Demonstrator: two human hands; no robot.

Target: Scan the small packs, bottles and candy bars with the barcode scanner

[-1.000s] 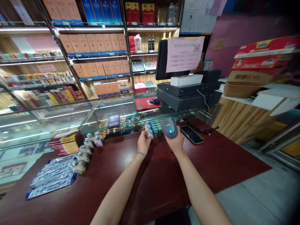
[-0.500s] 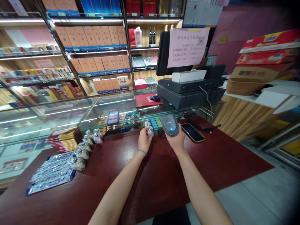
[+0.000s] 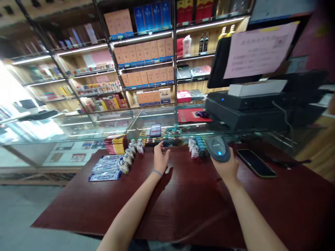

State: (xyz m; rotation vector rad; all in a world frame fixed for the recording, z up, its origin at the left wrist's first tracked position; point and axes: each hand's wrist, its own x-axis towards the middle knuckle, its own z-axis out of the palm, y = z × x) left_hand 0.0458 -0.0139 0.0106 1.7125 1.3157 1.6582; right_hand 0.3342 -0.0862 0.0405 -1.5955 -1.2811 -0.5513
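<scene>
My right hand (image 3: 227,169) holds a grey barcode scanner (image 3: 218,149) with a blue light, above the dark red table (image 3: 183,202). Just left of the scanner stand a few small glass jars (image 3: 193,146) and a stack of green boxes (image 3: 201,145). My left hand (image 3: 160,158) is open with fingers apart, holding nothing, hovering over the table between those jars and another row of small jars (image 3: 131,153) further left. A thin band is on my left wrist.
Blue packets (image 3: 106,168) and a stack of red-yellow bars (image 3: 116,143) lie at the table's left. A black phone (image 3: 256,163) lies right of the scanner. A glass counter (image 3: 104,123), a till with screen (image 3: 251,101) and stocked shelves stand behind.
My left hand let go of the small jar beside the green boxes and moved left, now open. My view swung to the left. The scanner stays in my right hand.
</scene>
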